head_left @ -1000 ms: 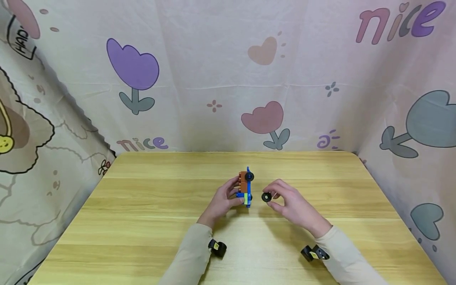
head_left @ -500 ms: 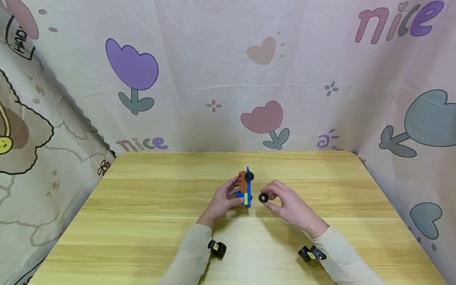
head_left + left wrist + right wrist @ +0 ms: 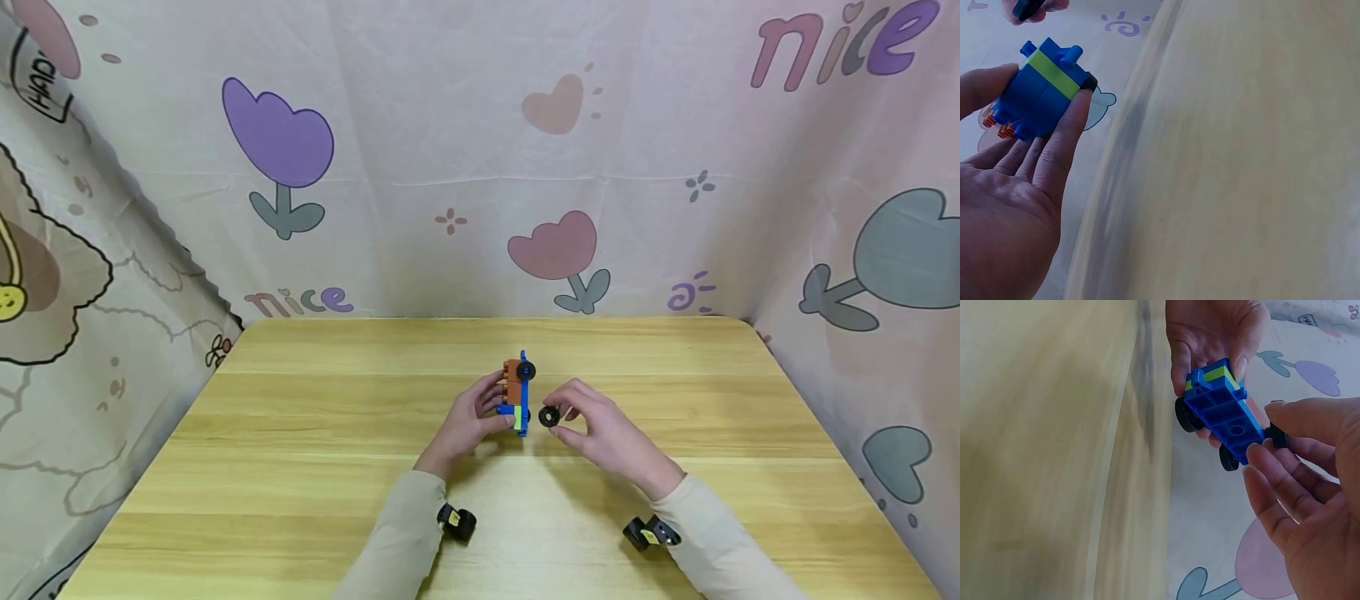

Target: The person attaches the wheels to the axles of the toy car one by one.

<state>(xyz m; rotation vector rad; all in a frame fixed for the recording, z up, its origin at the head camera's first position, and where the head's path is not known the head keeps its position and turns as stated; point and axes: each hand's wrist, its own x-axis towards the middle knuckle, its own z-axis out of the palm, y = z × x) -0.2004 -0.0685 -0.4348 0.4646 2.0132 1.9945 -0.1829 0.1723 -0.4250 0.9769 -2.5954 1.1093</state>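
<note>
In the head view my left hand (image 3: 467, 423) grips a toy block car (image 3: 514, 392) on end, its blue underside turned to the right. The car has orange bricks, a lime strip (image 3: 1054, 74) and black wheels, one showing at its far end. Thumb and fingers hold it by its sides in the left wrist view. Just right of it, my right hand (image 3: 611, 425) pinches a loose black wheel (image 3: 550, 416) between thumb and fingertips, a small gap from the car. From the right wrist, the blue underside (image 3: 1225, 415) is visible, with the pinched wheel (image 3: 1278, 434) partly covered by fingers.
Both hands are above a light wooden table (image 3: 300, 500). A printed cloth (image 3: 420, 167) with flowers and lettering hangs behind it and at both sides. Black wrist cameras (image 3: 457, 525) are strapped to both sleeves.
My right hand has moved slightly left with the wheel, bringing it nearer the car. The left hand and the car have stayed nearly still.
</note>
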